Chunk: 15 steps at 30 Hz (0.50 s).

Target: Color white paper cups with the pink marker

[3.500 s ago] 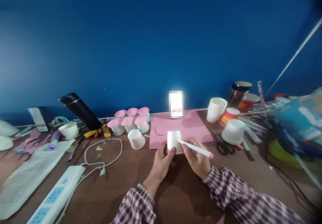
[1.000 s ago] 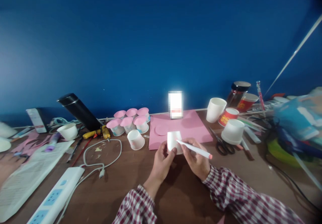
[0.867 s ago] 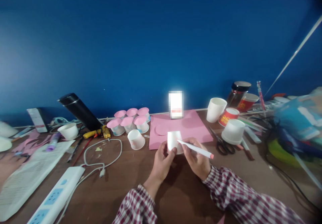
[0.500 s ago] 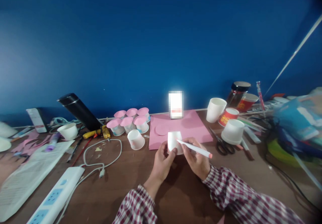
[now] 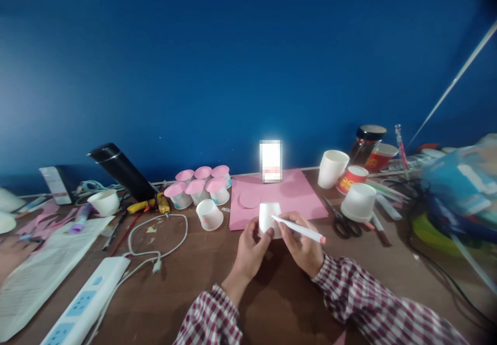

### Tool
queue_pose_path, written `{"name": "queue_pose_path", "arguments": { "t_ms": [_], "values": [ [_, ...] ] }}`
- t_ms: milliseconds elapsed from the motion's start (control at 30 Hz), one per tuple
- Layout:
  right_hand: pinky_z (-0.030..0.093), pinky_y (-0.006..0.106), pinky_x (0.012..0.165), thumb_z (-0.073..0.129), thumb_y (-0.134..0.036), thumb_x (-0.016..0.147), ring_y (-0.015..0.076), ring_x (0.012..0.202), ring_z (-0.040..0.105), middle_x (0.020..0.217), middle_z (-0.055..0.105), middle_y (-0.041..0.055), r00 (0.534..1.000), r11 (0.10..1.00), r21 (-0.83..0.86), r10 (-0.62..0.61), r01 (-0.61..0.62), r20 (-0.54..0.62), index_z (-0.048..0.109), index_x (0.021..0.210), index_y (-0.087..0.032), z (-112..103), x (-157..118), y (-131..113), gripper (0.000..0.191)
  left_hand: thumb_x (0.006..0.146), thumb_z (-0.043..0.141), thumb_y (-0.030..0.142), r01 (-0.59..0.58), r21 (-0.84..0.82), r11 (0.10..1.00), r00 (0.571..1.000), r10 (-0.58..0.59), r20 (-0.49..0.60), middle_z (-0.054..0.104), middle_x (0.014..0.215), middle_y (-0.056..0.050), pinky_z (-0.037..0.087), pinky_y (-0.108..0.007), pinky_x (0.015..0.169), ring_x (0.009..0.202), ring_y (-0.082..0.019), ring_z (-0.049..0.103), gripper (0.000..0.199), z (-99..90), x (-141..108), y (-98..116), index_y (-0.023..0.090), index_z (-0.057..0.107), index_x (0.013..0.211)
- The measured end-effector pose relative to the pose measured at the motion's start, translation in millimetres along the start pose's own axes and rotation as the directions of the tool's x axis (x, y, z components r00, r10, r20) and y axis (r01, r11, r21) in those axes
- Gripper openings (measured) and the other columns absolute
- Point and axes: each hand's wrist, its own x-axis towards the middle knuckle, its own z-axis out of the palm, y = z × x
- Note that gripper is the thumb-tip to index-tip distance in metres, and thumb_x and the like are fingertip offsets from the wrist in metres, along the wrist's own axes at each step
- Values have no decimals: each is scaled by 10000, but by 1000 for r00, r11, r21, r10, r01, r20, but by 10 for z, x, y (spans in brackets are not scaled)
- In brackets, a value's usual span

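Observation:
My left hand (image 5: 251,249) grips a small white paper cup (image 5: 268,216), turned upside down, by its lower left side. In my right hand (image 5: 303,245) is a white marker pen (image 5: 305,232) with a pinkish-red end, its tip at the side of the cup. Whether the tip touches the cup I cannot tell. Behind the cup lie pink paper sheets (image 5: 297,190), with a pink paper disc (image 5: 249,198) on top. To the left stand several cups with pink tops (image 5: 196,190), and a plain white cup (image 5: 210,214) in front of them.
Scissors (image 5: 347,226), white cups (image 5: 359,203) and a red cup (image 5: 352,178) stand at the right. A lit phone screen (image 5: 271,160) is upright at the back. Leftward are a black bottle (image 5: 122,171), a white cable (image 5: 185,231) and a power strip (image 5: 87,298). Another person's hand (image 5: 13,256) shows far left.
Almost nothing differs. The pen's end has shifted very slightly left, and both hands keep their hold on cup and pen.

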Motion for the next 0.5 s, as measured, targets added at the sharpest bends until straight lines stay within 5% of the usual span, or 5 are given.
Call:
{"name": "queue_pose_path", "arguments": {
  "t_ms": [500],
  "values": [
    [551, 270, 703, 535, -225, 918, 158, 734, 646, 827, 657, 42, 999, 999, -16, -32, 32, 8, 605, 936, -194, -1, 5, 3, 78, 835, 589, 380, -10, 1, 1000, 1000, 10, 2, 686, 1015, -79, 459, -287, 806, 875, -194, 603, 372, 6, 8, -11, 134, 593, 1114]
  ]
}}
